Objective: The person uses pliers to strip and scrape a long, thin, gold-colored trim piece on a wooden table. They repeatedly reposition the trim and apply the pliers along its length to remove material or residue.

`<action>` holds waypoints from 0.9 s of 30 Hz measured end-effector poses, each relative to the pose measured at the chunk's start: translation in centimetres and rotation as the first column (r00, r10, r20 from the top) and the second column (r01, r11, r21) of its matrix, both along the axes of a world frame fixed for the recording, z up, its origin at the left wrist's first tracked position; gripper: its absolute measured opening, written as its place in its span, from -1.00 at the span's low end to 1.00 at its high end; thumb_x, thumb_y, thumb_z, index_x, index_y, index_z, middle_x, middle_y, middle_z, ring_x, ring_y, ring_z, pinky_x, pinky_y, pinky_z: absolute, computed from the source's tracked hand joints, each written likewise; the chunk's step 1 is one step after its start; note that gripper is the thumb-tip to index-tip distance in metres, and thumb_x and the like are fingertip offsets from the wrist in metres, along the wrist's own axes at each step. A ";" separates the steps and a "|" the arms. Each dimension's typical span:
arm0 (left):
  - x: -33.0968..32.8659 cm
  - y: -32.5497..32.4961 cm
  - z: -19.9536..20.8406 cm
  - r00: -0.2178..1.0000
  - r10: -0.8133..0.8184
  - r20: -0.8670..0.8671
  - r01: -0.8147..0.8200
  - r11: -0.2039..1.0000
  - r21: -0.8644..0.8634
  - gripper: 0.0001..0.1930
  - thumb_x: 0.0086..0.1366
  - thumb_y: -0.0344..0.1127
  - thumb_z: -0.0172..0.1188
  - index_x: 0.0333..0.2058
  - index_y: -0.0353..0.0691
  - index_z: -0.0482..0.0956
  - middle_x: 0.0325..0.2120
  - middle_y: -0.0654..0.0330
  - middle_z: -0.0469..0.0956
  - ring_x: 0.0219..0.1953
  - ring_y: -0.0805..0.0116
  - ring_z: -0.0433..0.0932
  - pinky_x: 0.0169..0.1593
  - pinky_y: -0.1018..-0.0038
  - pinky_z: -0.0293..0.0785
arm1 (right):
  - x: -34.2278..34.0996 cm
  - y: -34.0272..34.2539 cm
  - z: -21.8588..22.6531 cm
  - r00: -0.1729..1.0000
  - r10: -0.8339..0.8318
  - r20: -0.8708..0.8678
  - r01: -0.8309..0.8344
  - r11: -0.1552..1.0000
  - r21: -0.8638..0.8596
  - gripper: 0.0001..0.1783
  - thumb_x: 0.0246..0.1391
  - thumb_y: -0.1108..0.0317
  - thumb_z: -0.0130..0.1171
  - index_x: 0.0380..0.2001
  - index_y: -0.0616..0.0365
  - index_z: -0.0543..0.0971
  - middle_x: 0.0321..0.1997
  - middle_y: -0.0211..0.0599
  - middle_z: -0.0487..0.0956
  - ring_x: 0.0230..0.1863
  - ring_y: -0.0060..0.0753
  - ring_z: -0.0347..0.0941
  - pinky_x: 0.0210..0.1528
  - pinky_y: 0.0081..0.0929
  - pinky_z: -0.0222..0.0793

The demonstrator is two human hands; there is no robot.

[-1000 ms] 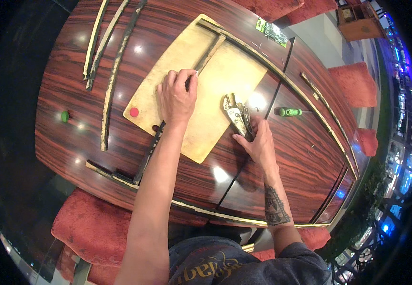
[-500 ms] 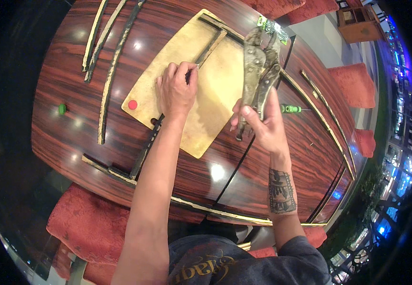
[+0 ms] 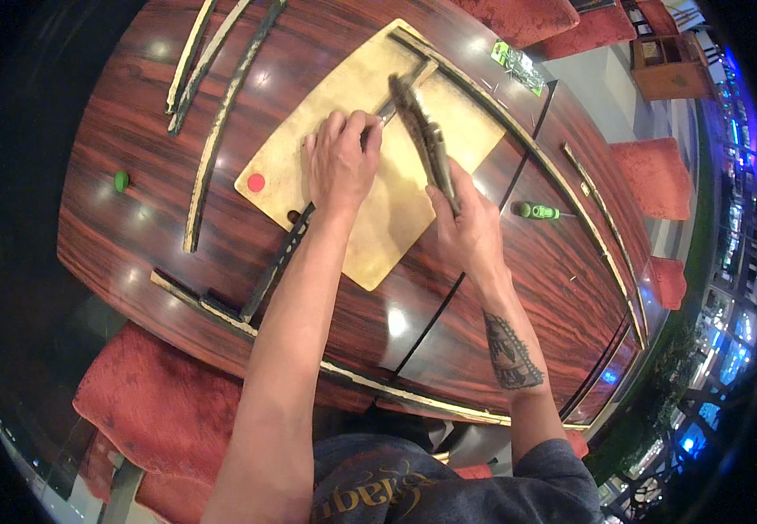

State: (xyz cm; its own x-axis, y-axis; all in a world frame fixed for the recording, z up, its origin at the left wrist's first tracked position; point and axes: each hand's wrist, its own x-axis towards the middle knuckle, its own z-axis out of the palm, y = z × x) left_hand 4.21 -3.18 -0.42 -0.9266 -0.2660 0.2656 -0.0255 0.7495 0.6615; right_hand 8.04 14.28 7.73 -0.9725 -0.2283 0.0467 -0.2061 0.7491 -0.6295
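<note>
My left hand (image 3: 341, 166) is closed over a dark wooden strip (image 3: 278, 260) that runs slantwise across the pale wooden board (image 3: 400, 218). Its fingers curl down onto the strip, and whether they also pinch something small is hidden. My right hand (image 3: 470, 223) grips worn metal locking pliers (image 3: 426, 135) by the handle end. Seen edge-on, the pliers slant up and left over the board, their jaw end close to the strip beyond my left fingertips. At its far end the strip meets a long curved wooden strip (image 3: 483, 98).
A green-handled screwdriver (image 3: 537, 210) and a green-labelled packet (image 3: 518, 68) lie at the right. Loose strips (image 3: 213, 166) rest at the left, near a green cap (image 3: 121, 181). A red disc (image 3: 256, 182) is on the board. Red chairs (image 3: 156, 393) stand around the table.
The locking pliers have swung down and left toward the strip, turning edge-on. My right hand went with them. My left hand stays over the strip; the whole view has shifted slightly.
</note>
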 end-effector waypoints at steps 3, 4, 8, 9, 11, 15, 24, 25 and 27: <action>-0.1 0.3 0.5 1.000 0.008 0.027 -0.008 1.000 -0.003 -0.86 0.33 -0.14 0.24 -0.24 -0.02 0.61 -0.37 0.29 0.53 -0.23 0.23 0.54 -0.13 0.25 0.30 | 0.2 -0.3 -0.3 0.998 -0.032 -0.046 0.027 0.995 -0.100 -0.51 0.22 0.41 0.22 0.22 0.05 0.44 -0.18 0.16 0.65 -0.20 0.23 0.62 -0.23 -0.07 0.55; -0.1 0.3 0.4 0.999 0.008 0.036 -0.008 1.000 -0.002 -0.86 0.33 -0.14 0.24 -0.24 -0.02 0.61 -0.37 0.29 0.53 -0.23 0.23 0.54 -0.13 0.25 0.30 | 0.1 -0.3 -0.5 0.997 -0.026 -0.073 0.017 0.992 -0.126 -0.50 0.22 0.41 0.23 0.22 0.05 0.43 -0.18 0.15 0.65 -0.20 0.23 0.62 -0.23 -0.07 0.55; -0.2 0.1 0.3 0.999 0.000 0.034 0.000 1.000 -0.015 -0.86 0.34 -0.15 0.23 -0.25 -0.03 0.61 -0.37 0.29 0.54 -0.24 0.23 0.54 -0.13 0.26 0.30 | -0.6 0.1 -0.2 0.996 0.042 0.076 -0.049 0.994 0.099 -0.49 0.19 0.43 0.26 0.20 0.15 0.44 -0.14 0.16 0.65 -0.17 0.20 0.63 -0.22 -0.10 0.58; -0.4 0.0 0.3 1.000 -0.002 0.020 0.002 1.000 -0.008 -0.86 0.34 -0.15 0.24 -0.25 -0.03 0.61 -0.37 0.29 0.54 -0.24 0.23 0.54 -0.13 0.27 0.30 | -0.6 0.0 -0.1 0.999 0.032 0.024 -0.033 0.998 0.049 -0.49 0.19 0.42 0.26 0.21 0.14 0.44 -0.13 0.16 0.65 -0.16 0.20 0.63 -0.21 -0.09 0.58; -0.3 0.3 0.8 1.000 -0.009 0.009 0.009 1.000 0.017 -0.87 0.33 -0.16 0.24 -0.26 -0.03 0.61 -0.37 0.30 0.54 -0.24 0.23 0.54 -0.14 0.27 0.31 | -0.1 -0.2 0.9 0.998 0.002 -0.060 -0.005 0.999 -0.042 -0.48 0.19 0.41 0.26 0.22 0.12 0.44 -0.12 0.16 0.65 -0.15 0.20 0.63 -0.20 -0.07 0.57; -0.4 0.4 0.4 0.999 0.004 0.037 -0.004 1.000 0.006 -0.88 0.32 -0.17 0.25 -0.27 -0.03 0.61 -0.36 0.29 0.54 -0.23 0.23 0.54 -0.14 0.28 0.31 | -0.2 -0.2 -1.2 0.997 -0.014 -0.076 0.006 0.994 -0.111 -0.47 0.19 0.40 0.26 0.23 0.11 0.42 -0.13 0.16 0.65 -0.13 0.20 0.63 -0.20 -0.08 0.58; -0.3 0.4 0.5 1.000 0.006 0.014 -0.006 1.000 0.015 -0.90 0.31 -0.19 0.25 -0.27 -0.03 0.61 -0.37 0.29 0.54 -0.24 0.22 0.55 -0.14 0.27 0.30 | -0.1 0.0 -1.0 0.996 -0.081 -0.037 0.072 0.977 -0.199 -0.52 0.22 0.38 0.24 0.19 0.10 0.45 -0.19 0.18 0.65 -0.19 0.20 0.64 -0.24 -0.14 0.55; -0.1 0.3 0.4 1.000 0.004 0.019 -0.004 1.000 0.013 -0.89 0.31 -0.19 0.25 -0.27 -0.03 0.61 -0.38 0.29 0.54 -0.24 0.22 0.55 -0.14 0.27 0.30 | -0.2 0.0 -1.2 0.998 -0.051 0.037 0.056 0.988 -0.145 -0.53 0.22 0.38 0.24 0.19 0.10 0.45 -0.20 0.17 0.65 -0.19 0.19 0.64 -0.24 -0.14 0.55; 0.0 0.1 0.2 1.000 0.002 0.027 -0.002 1.000 0.007 -0.89 0.31 -0.18 0.25 -0.27 -0.03 0.61 -0.38 0.29 0.54 -0.25 0.22 0.55 -0.14 0.27 0.30 | -0.8 0.0 -0.8 0.983 0.012 0.181 -0.018 0.999 0.031 -0.54 0.22 0.38 0.25 0.18 0.08 0.47 -0.20 0.16 0.66 -0.15 0.14 0.66 -0.23 -0.16 0.56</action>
